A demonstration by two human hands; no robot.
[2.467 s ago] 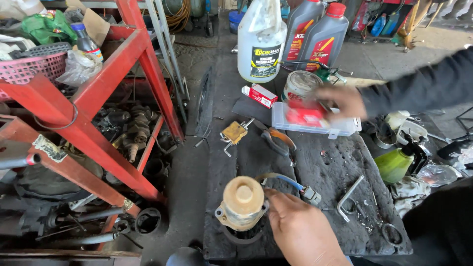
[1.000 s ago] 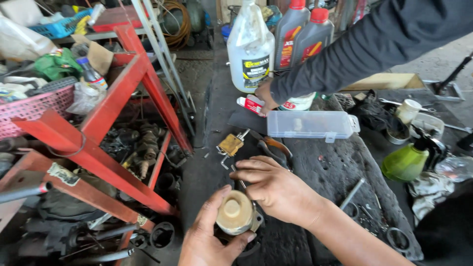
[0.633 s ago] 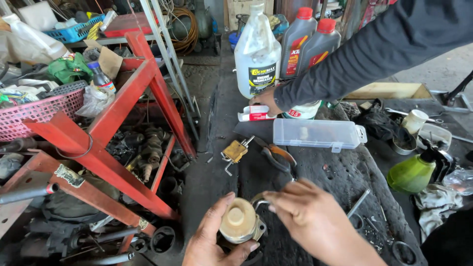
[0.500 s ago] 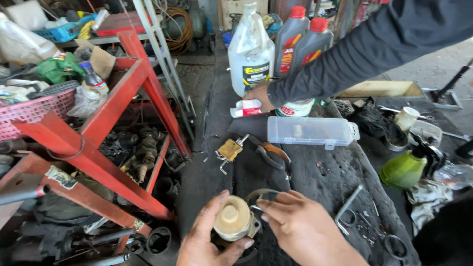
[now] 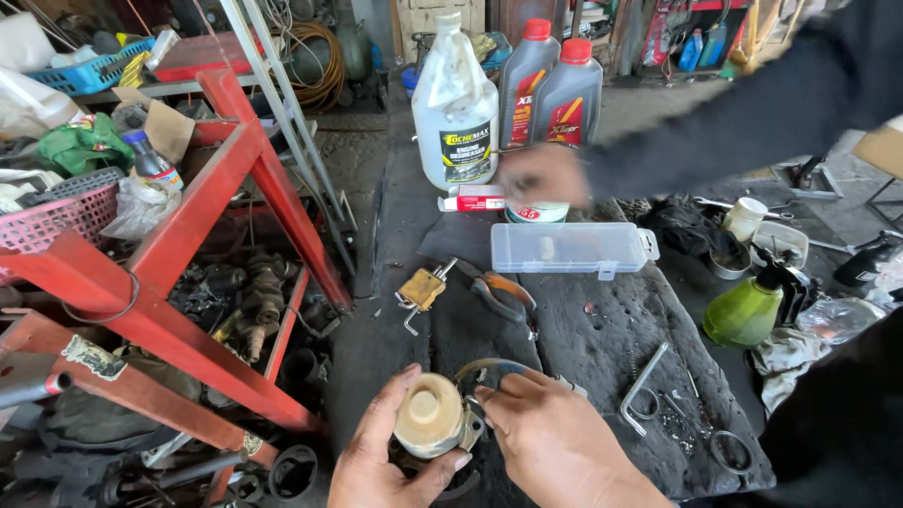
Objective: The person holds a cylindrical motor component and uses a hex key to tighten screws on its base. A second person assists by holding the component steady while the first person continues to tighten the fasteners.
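Down at the near edge of the counter point(image 5: 602, 320), left hand point(image 5: 390, 461) cups a cream-capped round pump part point(image 5: 429, 416), gripping it. Right hand point(image 5: 555, 437) pinches the metal fitting on its side. Orange-handled pliers point(image 5: 503, 293) lie just beyond.

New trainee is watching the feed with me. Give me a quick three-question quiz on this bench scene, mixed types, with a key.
1. True or false: the left hand cups the cream-coloured round part from below.
2. What lies directly beside the brass-coloured piece? A. orange-handled pliers B. green spray bottle C. pink basket
3. Fill in: the clear plastic box has its lid ____.

Key: 1 true; 2 A; 3 closed. The right hand works at the same part's side.
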